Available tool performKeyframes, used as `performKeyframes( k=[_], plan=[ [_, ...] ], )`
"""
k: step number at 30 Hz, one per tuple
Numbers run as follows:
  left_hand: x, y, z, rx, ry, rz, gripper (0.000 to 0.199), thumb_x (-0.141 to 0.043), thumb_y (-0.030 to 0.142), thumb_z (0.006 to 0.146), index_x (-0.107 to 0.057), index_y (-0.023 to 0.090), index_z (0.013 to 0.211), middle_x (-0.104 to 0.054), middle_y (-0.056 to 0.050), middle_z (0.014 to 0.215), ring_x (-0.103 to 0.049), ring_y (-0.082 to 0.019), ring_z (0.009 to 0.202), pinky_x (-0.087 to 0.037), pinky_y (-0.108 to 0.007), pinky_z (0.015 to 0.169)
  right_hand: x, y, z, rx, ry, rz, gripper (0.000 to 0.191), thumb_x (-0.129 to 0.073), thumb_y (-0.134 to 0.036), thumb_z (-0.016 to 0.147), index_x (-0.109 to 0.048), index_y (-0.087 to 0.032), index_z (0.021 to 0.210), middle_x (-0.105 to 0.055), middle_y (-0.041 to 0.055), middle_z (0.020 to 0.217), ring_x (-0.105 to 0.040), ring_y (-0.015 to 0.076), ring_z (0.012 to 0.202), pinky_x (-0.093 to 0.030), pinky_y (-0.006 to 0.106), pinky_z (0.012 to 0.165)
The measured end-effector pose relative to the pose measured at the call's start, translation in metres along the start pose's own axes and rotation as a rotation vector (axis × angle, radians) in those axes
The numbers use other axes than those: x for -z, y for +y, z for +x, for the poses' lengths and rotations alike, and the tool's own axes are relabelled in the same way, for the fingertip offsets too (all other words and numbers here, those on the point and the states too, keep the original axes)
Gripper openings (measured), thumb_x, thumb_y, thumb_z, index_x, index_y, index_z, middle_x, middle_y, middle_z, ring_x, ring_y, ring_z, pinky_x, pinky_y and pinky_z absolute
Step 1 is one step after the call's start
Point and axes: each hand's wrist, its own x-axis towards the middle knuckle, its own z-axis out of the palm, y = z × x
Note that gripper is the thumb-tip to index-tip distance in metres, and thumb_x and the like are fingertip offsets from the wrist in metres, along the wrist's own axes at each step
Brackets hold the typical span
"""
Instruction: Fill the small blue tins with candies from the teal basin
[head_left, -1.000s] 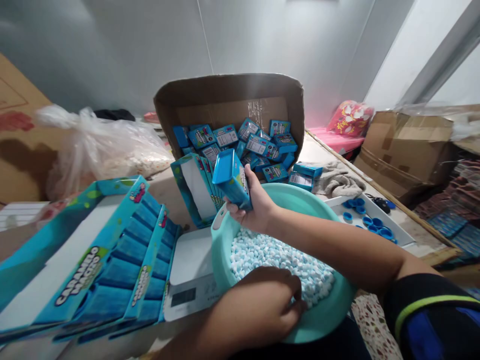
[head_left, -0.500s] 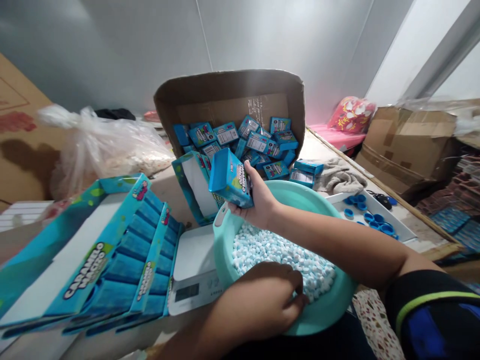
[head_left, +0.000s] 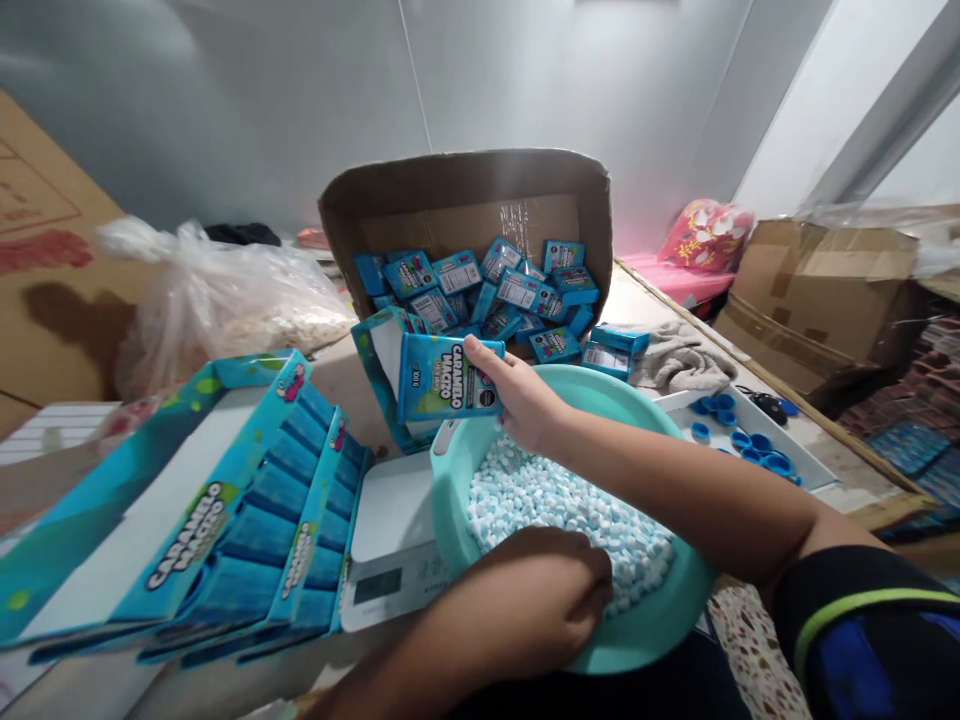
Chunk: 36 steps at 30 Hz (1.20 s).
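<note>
My right hand (head_left: 527,395) holds a blue candy box (head_left: 435,382) printed CARAMELO MACRO, its printed face turned toward me and its thumb on the upper edge. The box hangs above the left rim of a turquoise basin (head_left: 611,395). Small white and pale blue candies (head_left: 637,555) fill the lower part of the basin. Over the near side of the candies, my left hand (head_left: 555,600) is curled closed; whatever its fingers grip is hidden. A white digital scale (head_left: 394,510) lies just left of the basin.
Behind stands a tipped cardboard carton (head_left: 465,175) full of blue boxes. Display trays (head_left: 187,540) occupy the left, near a clear plastic bag (head_left: 217,290). To the right are a grey cloth (head_left: 682,360) and a white tray (head_left: 795,445) with blue caps.
My right hand has turned the candy box so its printed face shows flat, and lowered it slightly. The left hand stays curled over the candies. The view has shifted slightly.
</note>
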Motion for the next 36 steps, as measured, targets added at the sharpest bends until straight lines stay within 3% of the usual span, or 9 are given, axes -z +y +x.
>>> performKeyframes(
  k=[5, 11, 15, 22, 31, 36],
  plan=[
    [-0.003, -0.001, -0.001, -0.011, 0.049, -0.025, 0.023, -0.048, 0.034, 0.097, -0.068, 0.022, 0.093, -0.072, -0.004, 0.092, -0.063, -0.022, 0.083, -0.041, -0.032, 0.072, 0.0, 0.001, 0.001, -0.015, -0.022, 0.029, 0.04, -0.075, -0.052, 0.085, -0.068, -0.019, 0.106, -0.075, 0.0057, 0.094, -0.073, 0.019, 0.085, -0.063, 0.036, 0.081],
    [0.001, 0.0, -0.003, 0.022, 0.006, -0.041, 0.025, -0.049, 0.035, 0.097, -0.069, 0.021, 0.101, -0.073, -0.004, 0.099, -0.065, -0.022, 0.09, -0.044, -0.033, 0.077, 0.001, -0.005, 0.001, -0.119, 0.055, 0.167, 0.049, -0.061, -0.061, 0.091, -0.065, -0.021, 0.118, -0.074, 0.0062, 0.095, -0.073, 0.0222, 0.087, -0.063, 0.04, 0.079],
    [0.0, 0.001, -0.004, 0.037, 0.01, -0.051, 0.027, -0.048, 0.037, 0.098, -0.069, 0.021, 0.102, -0.073, -0.004, 0.101, -0.066, -0.023, 0.093, -0.045, -0.034, 0.078, 0.001, -0.007, 0.0, -0.135, 0.022, 0.204, 0.054, -0.057, -0.067, 0.091, -0.064, -0.02, 0.118, -0.074, 0.0063, 0.091, -0.073, 0.0232, 0.084, -0.063, 0.042, 0.076],
    [0.0, 0.002, -0.004, 0.051, 0.012, -0.026, 0.026, -0.049, 0.037, 0.097, -0.069, 0.021, 0.101, -0.073, -0.004, 0.1, -0.066, -0.023, 0.093, -0.043, -0.034, 0.076, 0.001, -0.003, 0.003, -0.212, 0.0, 0.179, 0.049, -0.05, -0.063, 0.098, -0.064, -0.02, 0.117, -0.074, 0.0055, 0.089, -0.072, 0.0209, 0.078, -0.064, 0.039, 0.073],
    [-0.001, 0.002, -0.001, 0.175, -0.032, -0.099, 0.024, -0.047, 0.044, 0.095, -0.064, 0.028, 0.101, -0.07, 0.0, 0.107, -0.063, -0.022, 0.101, -0.043, -0.033, 0.085, 0.003, -0.014, 0.006, -0.171, 0.051, 0.182, 0.052, -0.036, -0.061, 0.103, -0.063, -0.018, 0.119, -0.074, 0.0052, 0.09, -0.071, 0.0179, 0.072, -0.064, 0.036, 0.068],
    [0.002, 0.002, 0.004, 0.203, -0.082, -0.08, 0.027, -0.044, 0.043, 0.095, -0.065, 0.028, 0.102, -0.07, -0.002, 0.108, -0.064, -0.023, 0.1, -0.043, -0.034, 0.087, -0.004, -0.016, 0.004, -0.159, -0.056, 0.121, 0.051, -0.033, -0.056, 0.106, -0.063, -0.017, 0.118, -0.074, 0.0063, 0.09, -0.072, 0.019, 0.073, -0.065, 0.038, 0.068]
  ],
)
